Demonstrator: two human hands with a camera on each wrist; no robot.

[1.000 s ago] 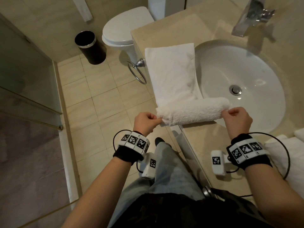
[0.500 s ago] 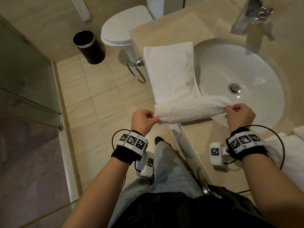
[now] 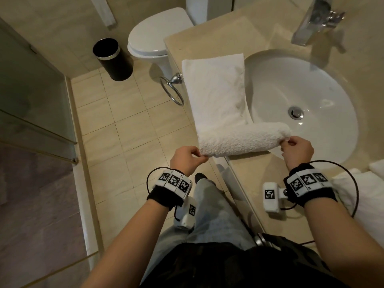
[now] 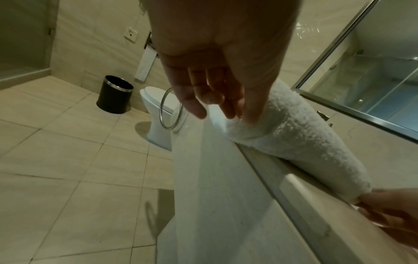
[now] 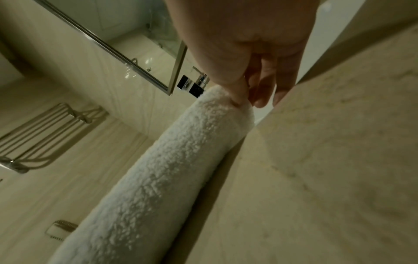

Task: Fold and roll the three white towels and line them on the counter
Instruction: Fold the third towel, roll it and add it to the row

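A white towel [image 3: 216,90] lies folded lengthwise on the beige counter [image 3: 209,34], left of the sink. Its near part is wound into a fluffy roll [image 3: 243,140] lying crosswise near the counter's front edge. My left hand [image 3: 187,156] pinches the roll's left end [image 4: 235,128], which overhangs the counter's side. My right hand [image 3: 295,148] pinches the right end [image 5: 235,109] at the sink's rim. More white towel cloth [image 3: 365,196] lies at the right edge, behind my right wrist.
The white sink [image 3: 301,104] with its drain fills the counter's middle, and a chrome tap [image 3: 313,23] stands behind it. A towel ring [image 3: 172,88] hangs on the counter's side. On the floor stand a toilet [image 3: 155,36] and a black bin [image 3: 112,59]. A glass shower door [image 3: 33,96] is at left.
The roll has turned a little further away from me, taking up more of the flat towel. Both hands have stayed at its ends and shifted slightly forward.
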